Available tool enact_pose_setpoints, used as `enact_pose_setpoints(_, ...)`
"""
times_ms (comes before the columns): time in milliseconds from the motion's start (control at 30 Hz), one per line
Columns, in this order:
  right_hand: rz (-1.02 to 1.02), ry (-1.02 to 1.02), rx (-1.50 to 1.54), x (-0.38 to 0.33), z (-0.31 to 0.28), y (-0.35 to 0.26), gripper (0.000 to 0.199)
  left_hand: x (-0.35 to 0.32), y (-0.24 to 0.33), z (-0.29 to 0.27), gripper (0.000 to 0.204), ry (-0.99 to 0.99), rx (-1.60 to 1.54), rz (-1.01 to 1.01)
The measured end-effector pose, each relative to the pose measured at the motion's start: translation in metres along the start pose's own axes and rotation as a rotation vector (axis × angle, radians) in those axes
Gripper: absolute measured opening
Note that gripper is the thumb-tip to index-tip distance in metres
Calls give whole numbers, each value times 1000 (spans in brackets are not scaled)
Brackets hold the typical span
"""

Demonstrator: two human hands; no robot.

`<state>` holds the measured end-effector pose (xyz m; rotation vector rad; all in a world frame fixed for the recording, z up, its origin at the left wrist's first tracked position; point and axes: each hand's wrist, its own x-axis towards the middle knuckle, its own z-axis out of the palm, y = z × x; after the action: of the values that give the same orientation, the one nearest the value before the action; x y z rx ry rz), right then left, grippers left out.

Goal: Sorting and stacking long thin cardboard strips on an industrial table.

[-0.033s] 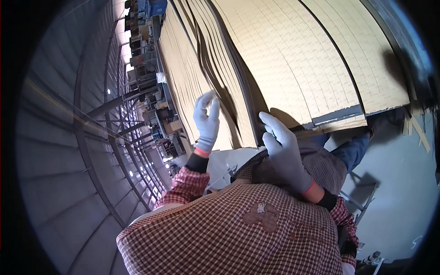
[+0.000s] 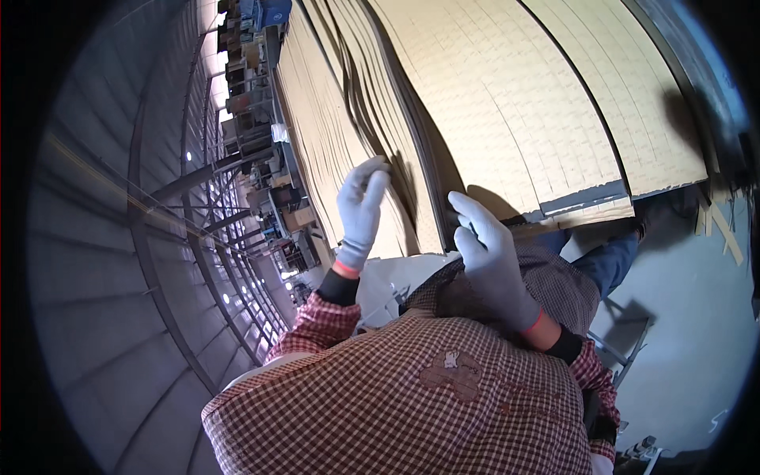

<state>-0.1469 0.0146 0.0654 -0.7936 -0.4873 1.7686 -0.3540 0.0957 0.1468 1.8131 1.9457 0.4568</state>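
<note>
My left hand (image 2: 361, 207), in a pale glove with a red-edged cuff, hovers over or rests against the folded stack of cream sheets (image 2: 317, 142). Its fingers bend toward the thumb with a gap between, and no held thing shows. My right hand (image 2: 492, 257), gloved alike, is near the front edge of a broad cream sheet (image 2: 475, 103) marked with lines and faint print. Its index finger points forward, apart from the other fingers. Between the hands runs a dark folded edge (image 2: 423, 150). Whether the fingertips touch the sheets is hard to tell.
A grey strip (image 2: 584, 198) lines the broad sheet's front edge. Offcut strips (image 2: 724, 226) hang at the right above a pale floor (image 2: 689, 317). A metal frame (image 2: 629, 348) stands at lower right. Cartons (image 2: 299, 218) and shelving line the left background.
My left hand has shifted slightly to the right, its fingertips curling closer to the thumb. My right hand stays almost where it was.
</note>
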Motion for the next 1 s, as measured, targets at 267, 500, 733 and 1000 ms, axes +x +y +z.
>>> enact_pose_setpoints(267,66,-67,41,9,2,-1,44,11,66,12,60,-431,-81,-316)
enact_pose_setpoints(500,151,-98,70,13,-7,-3,49,14,61,14,58,-467,-169,-332)
enact_pose_setpoints(733,115,-103,17,13,-5,0,50,15,62,13,56,-468,-171,-327)
enact_pose_setpoints(1000,54,-90,-66,11,-4,1,47,16,52,10,59,-458,-186,-281)
